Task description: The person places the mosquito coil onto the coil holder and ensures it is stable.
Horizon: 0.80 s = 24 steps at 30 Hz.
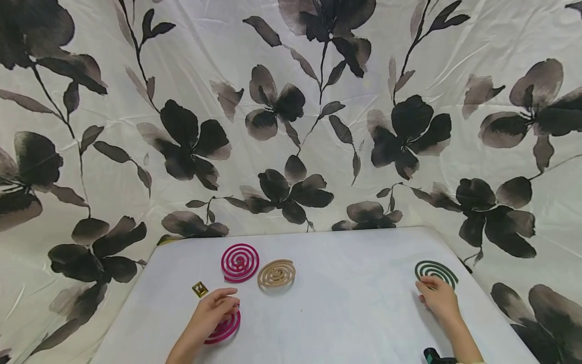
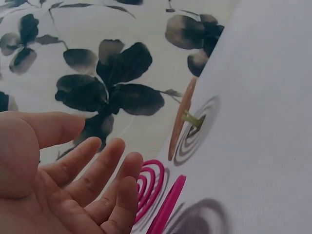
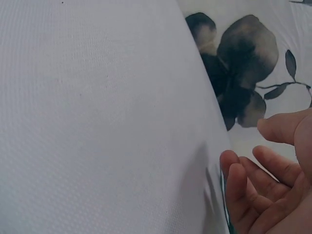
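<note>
My left hand, fingers loosely bent and thumb apart in the left wrist view, hovers over a near pink spiral coil, partly covering it. Beyond it lie another pink coil and a tan coil. The left wrist view shows the tan coil edge-on, raised off the surface on a small metal stand. A small gold metal piece lies left of that hand. At the right, my right hand is at the near edge of a dark green coil; its thumb stands apart from the fingers.
The coils are on a white-covered table. A floral cloth hangs behind it and around its sides. A black object with a teal part is by the right forearm at the bottom edge.
</note>
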Each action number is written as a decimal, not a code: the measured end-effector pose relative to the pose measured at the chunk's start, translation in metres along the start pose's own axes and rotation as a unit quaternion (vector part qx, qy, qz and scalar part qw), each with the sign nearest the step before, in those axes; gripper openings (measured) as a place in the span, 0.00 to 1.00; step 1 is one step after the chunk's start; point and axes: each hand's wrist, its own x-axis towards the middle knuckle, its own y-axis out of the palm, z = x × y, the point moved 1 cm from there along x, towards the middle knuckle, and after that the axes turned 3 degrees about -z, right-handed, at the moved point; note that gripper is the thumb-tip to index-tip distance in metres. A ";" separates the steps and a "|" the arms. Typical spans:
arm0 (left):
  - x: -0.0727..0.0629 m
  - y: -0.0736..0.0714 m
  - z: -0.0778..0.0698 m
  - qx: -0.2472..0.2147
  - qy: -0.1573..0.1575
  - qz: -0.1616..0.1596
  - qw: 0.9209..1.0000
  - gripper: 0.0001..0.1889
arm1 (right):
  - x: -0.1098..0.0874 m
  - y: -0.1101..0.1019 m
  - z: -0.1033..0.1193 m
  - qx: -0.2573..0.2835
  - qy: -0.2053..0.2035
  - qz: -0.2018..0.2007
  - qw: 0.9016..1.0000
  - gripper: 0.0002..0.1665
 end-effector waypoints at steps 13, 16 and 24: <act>0.004 0.019 0.000 -0.003 0.010 0.036 0.999 0.22 | 0.005 -0.011 -0.010 0.000 0.012 -0.001 1.000 0.26; 0.003 0.023 -0.001 0.001 0.010 0.046 0.999 0.22 | 0.007 -0.013 -0.013 -0.005 0.014 -0.001 1.000 0.26; 0.006 0.037 -0.001 0.001 0.006 0.057 0.998 0.21 | 0.009 -0.015 -0.016 -0.011 0.018 -0.018 1.000 0.26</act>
